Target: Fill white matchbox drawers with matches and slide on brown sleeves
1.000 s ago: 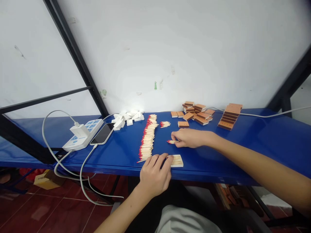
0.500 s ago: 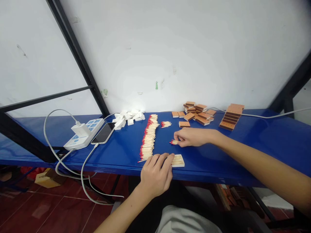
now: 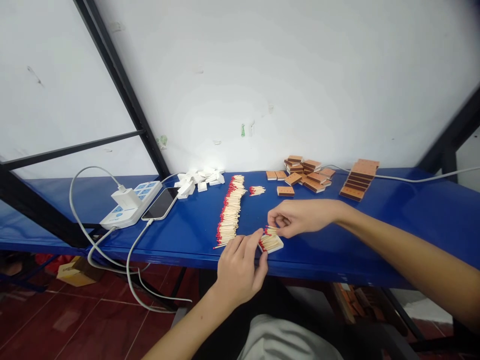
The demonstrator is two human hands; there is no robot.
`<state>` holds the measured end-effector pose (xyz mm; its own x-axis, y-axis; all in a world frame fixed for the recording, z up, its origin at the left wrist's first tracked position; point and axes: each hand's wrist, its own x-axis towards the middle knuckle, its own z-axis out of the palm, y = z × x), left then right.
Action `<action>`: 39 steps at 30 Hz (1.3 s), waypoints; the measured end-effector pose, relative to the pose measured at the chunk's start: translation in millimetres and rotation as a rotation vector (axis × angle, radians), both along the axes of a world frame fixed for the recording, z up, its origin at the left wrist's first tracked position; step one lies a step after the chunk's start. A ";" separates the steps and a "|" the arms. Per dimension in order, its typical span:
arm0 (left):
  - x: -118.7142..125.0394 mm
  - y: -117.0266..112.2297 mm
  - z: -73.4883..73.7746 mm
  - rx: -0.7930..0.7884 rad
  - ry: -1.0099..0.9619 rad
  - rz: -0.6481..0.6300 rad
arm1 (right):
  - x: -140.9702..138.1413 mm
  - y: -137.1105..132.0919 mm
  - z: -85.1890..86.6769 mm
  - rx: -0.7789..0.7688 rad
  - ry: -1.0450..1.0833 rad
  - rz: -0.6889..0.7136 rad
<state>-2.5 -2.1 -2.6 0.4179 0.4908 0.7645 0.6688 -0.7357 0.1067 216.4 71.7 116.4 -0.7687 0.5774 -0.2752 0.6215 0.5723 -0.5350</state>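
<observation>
Near the shelf's front edge lies a white matchbox tray with red-tipped matches in it. My left hand grips the tray's left end between thumb and fingers. Just above the tray, my right hand pinches a small bunch of matches, heads pointing left. A long row of matches runs front to back beyond my left hand, heads on the left. Behind my right hand, a small separate group of matches lies beside that row.
White empty trays are heaped at the back. Brown matchboxes are piled right of centre, with flat sleeves farther right. On the left, a phone and a power strip trail white cables over the blue shelf's edge.
My right hand has brought its bunch of matches nearer, down to the tray. The tray has turned slightly, and my left fingers have shifted to its end, uncovering the match heads inside.
</observation>
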 end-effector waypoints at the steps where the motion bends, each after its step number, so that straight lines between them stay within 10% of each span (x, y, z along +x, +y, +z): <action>1: 0.0 0.1 -0.1 -0.007 0.000 0.002 | -1.3 -1.3 -1.3 0.008 -0.009 0.009; 39: 0.3 -0.6 5.0 -0.078 0.046 -0.030 | -6.5 2.9 -12.7 0.021 0.026 0.064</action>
<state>-2.2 -2.7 2.4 0.4673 0.5350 0.7039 0.6520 -0.7462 0.1343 209.9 74.5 103.7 -0.8111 0.5321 -0.2426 0.5690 0.6221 -0.5378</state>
